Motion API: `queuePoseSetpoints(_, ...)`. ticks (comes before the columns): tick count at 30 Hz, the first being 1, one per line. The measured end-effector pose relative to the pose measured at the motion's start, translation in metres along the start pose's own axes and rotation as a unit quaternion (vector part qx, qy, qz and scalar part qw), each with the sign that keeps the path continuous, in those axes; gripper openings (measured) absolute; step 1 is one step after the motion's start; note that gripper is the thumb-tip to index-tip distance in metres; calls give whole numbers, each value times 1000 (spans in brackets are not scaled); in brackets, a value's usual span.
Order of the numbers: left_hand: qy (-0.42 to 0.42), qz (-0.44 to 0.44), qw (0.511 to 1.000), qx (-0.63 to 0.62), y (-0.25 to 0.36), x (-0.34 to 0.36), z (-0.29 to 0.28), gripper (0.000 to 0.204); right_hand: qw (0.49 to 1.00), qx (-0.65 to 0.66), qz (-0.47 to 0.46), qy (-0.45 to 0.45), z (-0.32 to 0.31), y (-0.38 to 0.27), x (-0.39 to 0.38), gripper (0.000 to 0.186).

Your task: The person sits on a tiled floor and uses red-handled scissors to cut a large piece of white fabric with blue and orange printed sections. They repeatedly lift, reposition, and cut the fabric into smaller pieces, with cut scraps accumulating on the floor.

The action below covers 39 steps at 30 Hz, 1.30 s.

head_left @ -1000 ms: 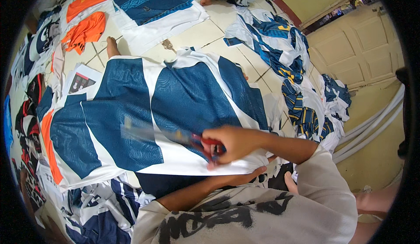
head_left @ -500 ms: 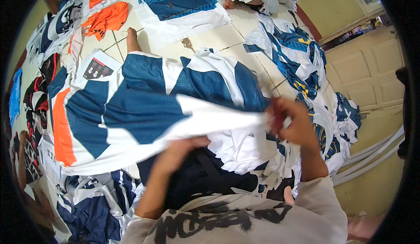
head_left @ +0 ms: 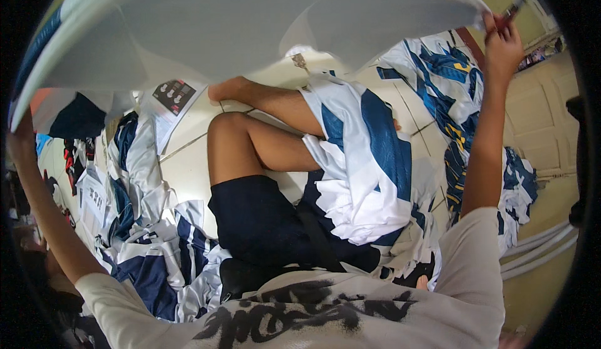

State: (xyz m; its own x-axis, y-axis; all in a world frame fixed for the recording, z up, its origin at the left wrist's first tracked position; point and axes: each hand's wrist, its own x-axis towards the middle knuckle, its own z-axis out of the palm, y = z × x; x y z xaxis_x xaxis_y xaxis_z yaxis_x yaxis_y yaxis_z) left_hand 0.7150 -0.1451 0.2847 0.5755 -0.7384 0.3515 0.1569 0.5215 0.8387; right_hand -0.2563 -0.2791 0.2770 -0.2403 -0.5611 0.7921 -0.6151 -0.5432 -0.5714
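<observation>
A large white cloth (head_left: pixel 206 30) with blue panels is stretched across the top of the view, its pale underside facing me. My left hand (head_left: pixel 22 133), dim at the far left rim, is closed on its lower left corner. My right hand (head_left: pixel 504 45) grips the right corner up high. The same hand also holds a slim tool with a dark red handle (head_left: pixel 508 16), its dark tip pointing up; its exact kind is unclear. Across my lap lies a white and blue garment (head_left: pixel 375 142), beside a crumpled bunch of white fabric (head_left: pixel 360 208).
Navy and white garments (head_left: pixel 153 267) are heaped at my left. A printed sheet (head_left: pixel 172 108) lies on the tiles (head_left: pixel 188 152) near my foot. To the right, a pile of white, blue and yellow clothing (head_left: pixel 447 76) runs along the wall, near a panelled door (head_left: pixel 541 108) and white pipes (head_left: pixel 538 246).
Both hands have risen and spread wide apart, lifting the white and blue cloth off my lap. My bent legs and the garment beneath it now show.
</observation>
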Motion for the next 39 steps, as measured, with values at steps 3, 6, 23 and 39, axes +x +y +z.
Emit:
queuePoseSetpoints(3, 35, -81, 995, 54, -11, -46, -63, 40, 998, 17, 64, -17, -18, 5, -53, 24)
queuePoseSetpoints(6, 75, -205, 975, 51, -57, -105, -126, 38, 987, 89, 98, -96, -28, 16, -129, 14)
queuePoseSetpoints(23, -142, -708, 689, -64, -271, -528, 334, 44, 898, 76, 325, -285, -29, -65, -275, 40)
queuePoseSetpoints(39, 3, -588, 709, -389, -311, -502, 437, 41, 342, 534, 680, -368, -107, -163, -336, 46)
